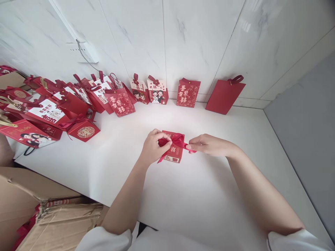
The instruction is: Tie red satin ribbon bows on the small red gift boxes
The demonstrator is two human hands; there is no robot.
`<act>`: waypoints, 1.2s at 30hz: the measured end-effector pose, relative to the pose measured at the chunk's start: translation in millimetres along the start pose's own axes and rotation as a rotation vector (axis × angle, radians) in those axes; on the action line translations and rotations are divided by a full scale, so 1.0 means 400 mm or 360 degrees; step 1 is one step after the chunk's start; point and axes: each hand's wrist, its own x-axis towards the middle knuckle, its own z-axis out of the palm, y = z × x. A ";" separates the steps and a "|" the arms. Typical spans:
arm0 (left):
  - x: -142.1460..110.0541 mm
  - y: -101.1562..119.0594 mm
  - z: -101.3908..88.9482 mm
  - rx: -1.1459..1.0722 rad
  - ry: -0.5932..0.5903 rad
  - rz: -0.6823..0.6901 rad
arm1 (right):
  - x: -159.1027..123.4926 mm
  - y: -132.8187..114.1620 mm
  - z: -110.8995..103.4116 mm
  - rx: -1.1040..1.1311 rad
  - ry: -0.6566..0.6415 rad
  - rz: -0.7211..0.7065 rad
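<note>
A small red gift box (pixel 175 153) with gold characters sits on the white table (pixel 199 195) in front of me. A red satin ribbon (pixel 178 141) lies across its top. My left hand (pixel 153 147) is closed, pinching the ribbon's left loop at the box's left edge. My right hand (pixel 209 144) is closed too, its thumb and fingers pinching the ribbon's right end just off the box's right side. Both ends are drawn outward, and a loose tail hangs down at the box's front left.
Several red gift bags and boxes (pixel 78 104) crowd the far left of the table. More stand along the marble wall: two cartoon-couple bags (pixel 157 92), a red bag with characters (pixel 187 92), and a plain red bag (pixel 225 96). Open cardboard boxes (pixel 39 205) sit at lower left.
</note>
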 end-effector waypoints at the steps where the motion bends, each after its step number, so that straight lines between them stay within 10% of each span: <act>1: 0.001 0.000 -0.012 -0.0051 -0.0050 -0.0001 | 0.002 0.003 -0.002 -0.0001 0.0114 0.0023; 7: 0.000 -0.002 -0.070 -0.0137 -0.0094 -0.0169 | 0.050 0.013 0.032 0.0044 0.0930 -0.0242; 16: -0.010 0.010 -0.043 0.0001 -0.0190 -0.0317 | 0.070 -0.015 0.100 -0.0176 0.1035 -0.0519; 27: 0.000 0.009 -0.002 -0.0156 0.0237 -0.0119 | 0.090 -0.001 0.132 -0.1061 0.1421 -0.0547; 36: -0.004 -0.010 0.000 0.0503 0.0411 -0.0027 | 0.082 -0.030 0.147 -0.0892 0.1313 -0.0065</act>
